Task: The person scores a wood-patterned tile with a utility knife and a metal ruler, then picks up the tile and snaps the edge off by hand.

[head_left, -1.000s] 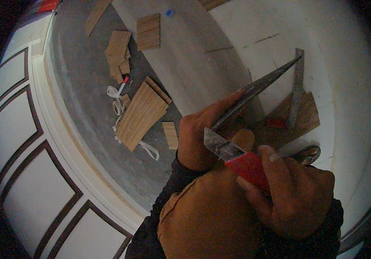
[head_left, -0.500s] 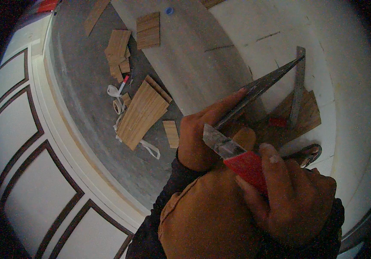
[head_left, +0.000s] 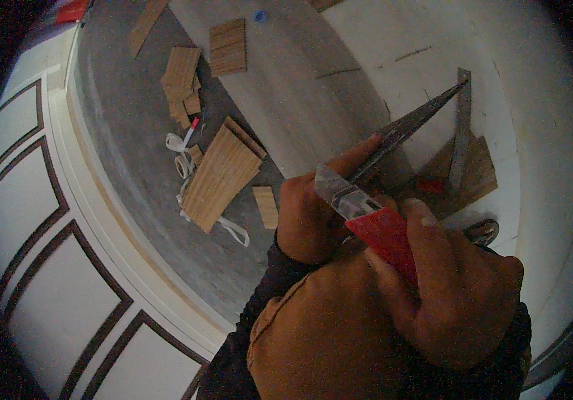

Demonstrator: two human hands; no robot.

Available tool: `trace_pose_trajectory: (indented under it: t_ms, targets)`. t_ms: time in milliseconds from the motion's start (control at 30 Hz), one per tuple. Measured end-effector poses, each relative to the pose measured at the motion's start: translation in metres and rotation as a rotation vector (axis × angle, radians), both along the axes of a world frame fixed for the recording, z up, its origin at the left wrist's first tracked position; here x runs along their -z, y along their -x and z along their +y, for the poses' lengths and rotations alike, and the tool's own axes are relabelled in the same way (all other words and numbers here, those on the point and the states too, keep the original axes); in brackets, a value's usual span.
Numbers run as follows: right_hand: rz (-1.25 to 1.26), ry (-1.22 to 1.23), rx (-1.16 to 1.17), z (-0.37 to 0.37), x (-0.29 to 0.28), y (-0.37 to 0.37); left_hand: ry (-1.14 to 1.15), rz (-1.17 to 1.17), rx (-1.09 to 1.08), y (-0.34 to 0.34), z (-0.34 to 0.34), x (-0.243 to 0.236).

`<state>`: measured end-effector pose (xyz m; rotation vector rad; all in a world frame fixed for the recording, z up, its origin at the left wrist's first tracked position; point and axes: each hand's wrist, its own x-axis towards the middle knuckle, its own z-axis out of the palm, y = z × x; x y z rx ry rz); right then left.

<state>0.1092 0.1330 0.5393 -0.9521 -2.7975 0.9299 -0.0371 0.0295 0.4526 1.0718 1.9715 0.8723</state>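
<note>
My left hand (head_left: 306, 213) grips a long, narrow dark piece (head_left: 410, 127), seen edge-on and slanting up to the right above my knee (head_left: 320, 333). My right hand (head_left: 453, 287) is closed on a red utility knife (head_left: 383, 240); its metal blade (head_left: 343, 193) lies over the near end of the dark piece, close to my left hand, though whether it touches is unclear. Beyond them a metal ruler (head_left: 462, 133) and a partly hidden red object (head_left: 430, 185) rest on a dark wooden board (head_left: 480, 173).
Cut wood-look pieces (head_left: 220, 180), white strips (head_left: 233, 230), a red-tipped white tool (head_left: 190, 130) and a blue round item (head_left: 259, 16) lie on the floor (head_left: 133, 167). A panelled white surface (head_left: 46, 260) runs along the left; pale tiles (head_left: 406, 80) are to the right.
My right hand and the knife have moved up, away from me, along the dark piece. My left hand and the piece have shifted only slightly upward.
</note>
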Motion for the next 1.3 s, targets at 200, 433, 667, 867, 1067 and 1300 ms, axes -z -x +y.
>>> trace_pose_trajectory:
  t_ms: [200,433,667,867,1067,1300]
  targets:
    - [-0.167,0.045,-0.143,0.008,-0.03,0.006,-0.132,-0.048,-0.075,-0.002,-0.009,0.021]
    - [-0.056,0.089,-0.062,-0.002,-0.013,-0.007,-0.161,-0.04,-0.098,-0.003,-0.009,0.023]
    - [-0.186,0.002,-0.128,0.003,-0.016,0.001,-0.092,-0.03,-0.09,-0.002,-0.01,0.014]
    - [0.143,0.079,0.016,-0.012,0.019,-0.011,-0.017,0.053,-0.046,0.004,-0.012,0.007]
    - [-0.239,0.117,-0.15,0.001,-0.023,-0.006,-0.093,-0.054,-0.122,-0.002,-0.008,0.012]
    - [-0.128,0.12,-0.13,0.005,-0.006,0.002,-0.011,0.026,-0.055,0.001,-0.008,0.017]
